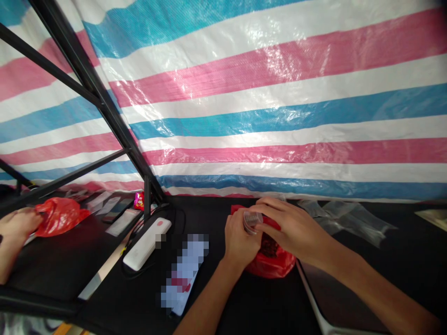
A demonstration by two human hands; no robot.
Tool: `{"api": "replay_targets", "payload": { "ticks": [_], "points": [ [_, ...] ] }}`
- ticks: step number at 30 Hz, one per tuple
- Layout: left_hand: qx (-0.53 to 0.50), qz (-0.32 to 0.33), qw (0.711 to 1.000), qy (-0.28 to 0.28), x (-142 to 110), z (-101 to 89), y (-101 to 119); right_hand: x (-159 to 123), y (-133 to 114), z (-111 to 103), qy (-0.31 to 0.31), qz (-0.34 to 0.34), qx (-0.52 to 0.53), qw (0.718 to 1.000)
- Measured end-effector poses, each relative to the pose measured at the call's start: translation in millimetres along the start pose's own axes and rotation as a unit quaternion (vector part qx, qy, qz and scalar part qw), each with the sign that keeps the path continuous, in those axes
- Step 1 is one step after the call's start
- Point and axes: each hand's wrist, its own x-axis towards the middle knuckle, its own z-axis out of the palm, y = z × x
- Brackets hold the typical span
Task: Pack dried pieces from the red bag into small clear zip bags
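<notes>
Nothing here can actually be read. The phone-shaped object [183, 272] on the counter [279, 307] is pixelated over (blurred past any reading), the small pink packet [138, 201] carries yellowish lettering too tiny to make out from here, and the white power bank [146, 244] shows only a red oval mark [159, 223]. The clear plastic lid [252, 221] shows no legible print either.

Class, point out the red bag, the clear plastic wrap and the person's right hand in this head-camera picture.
Red bag [270, 266]: head view, on the lower bulge below the hands.
Clear plastic wrap [344, 221]: head view, on the middle of the crumpled sheet.
Right hand [291, 228]: head view, on the back of the hand.
</notes>
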Motion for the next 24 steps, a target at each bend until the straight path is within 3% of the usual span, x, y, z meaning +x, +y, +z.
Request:
{"api": "replay_targets", "payload": {
  "ticks": [5, 11, 18, 20, 24],
  "points": [
    [-0.016, -0.002, 1.000, 0.000, 0.3, -1.9, 3.3, -0.4, 3.4, -4.6, -0.016, -0.005, 0.002, 1.000],
    [-0.057, -0.027, 0.998, 0.018, 1.3, -1.7, 7.3, -0.8, 0.3, -11.5, 0.018, -0.010, 0.025, 0.999],
    [-0.117, -0.090, 0.987, 0.069, 4.1, 2.9, 6.7, -1.6, 10.1, -22.8, 0.029, 0.116, -0.048, 0.992],
    [-0.131, -0.099, 0.982, 0.098, 4.9, 4.3, 5.0, -4.1, 14.8, -21.4, 0.003, 0.126, -0.055, 0.990],
    [-0.144, -0.092, 0.976, 0.134, 4.6, 3.5, 3.9, -9.0, 19.2, -13.6, -0.115, 0.102, -0.038, 0.987]
  ]
}}
